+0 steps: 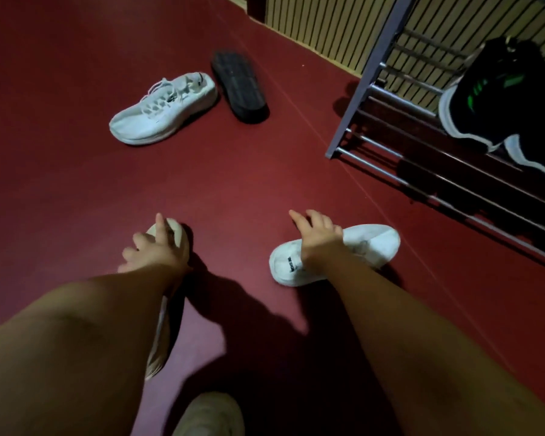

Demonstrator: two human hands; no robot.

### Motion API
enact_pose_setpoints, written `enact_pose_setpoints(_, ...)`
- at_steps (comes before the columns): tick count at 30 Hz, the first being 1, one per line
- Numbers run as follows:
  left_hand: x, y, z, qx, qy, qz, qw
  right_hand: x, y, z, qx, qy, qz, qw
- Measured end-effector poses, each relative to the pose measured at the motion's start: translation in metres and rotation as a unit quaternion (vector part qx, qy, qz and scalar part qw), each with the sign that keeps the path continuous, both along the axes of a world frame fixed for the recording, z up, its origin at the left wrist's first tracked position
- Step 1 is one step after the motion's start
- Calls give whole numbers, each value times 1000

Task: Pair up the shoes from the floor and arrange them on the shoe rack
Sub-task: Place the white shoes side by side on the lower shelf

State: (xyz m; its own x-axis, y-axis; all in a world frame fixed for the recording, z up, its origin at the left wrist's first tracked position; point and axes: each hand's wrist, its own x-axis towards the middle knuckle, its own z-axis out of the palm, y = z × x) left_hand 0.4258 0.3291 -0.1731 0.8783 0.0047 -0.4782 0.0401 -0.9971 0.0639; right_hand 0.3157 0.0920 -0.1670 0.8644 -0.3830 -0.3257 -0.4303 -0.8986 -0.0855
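Gripping slippers [372, 243]: left hand [153, 248], right hand [318, 237]

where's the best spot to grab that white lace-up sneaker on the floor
Take the white sneaker by its heel collar, at the far end, coming from above. It sits on its sole with the opening facing up, so fingers can probably hook inside. The upturned black slide lies close beside it on the rack side, so a sideways approach there looks cramped.
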Motion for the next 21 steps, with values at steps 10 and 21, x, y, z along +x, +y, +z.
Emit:
enact_pose_setpoints(10, 51, -36, 15, -177, 22, -7, 984, 18, -2, -6, 178, -77, -114, 974)
enact_pose_setpoints(21, 62, -55, -20, -50, 116, -28, 992, 134, 18, -5, 115, 78, -46, 989)
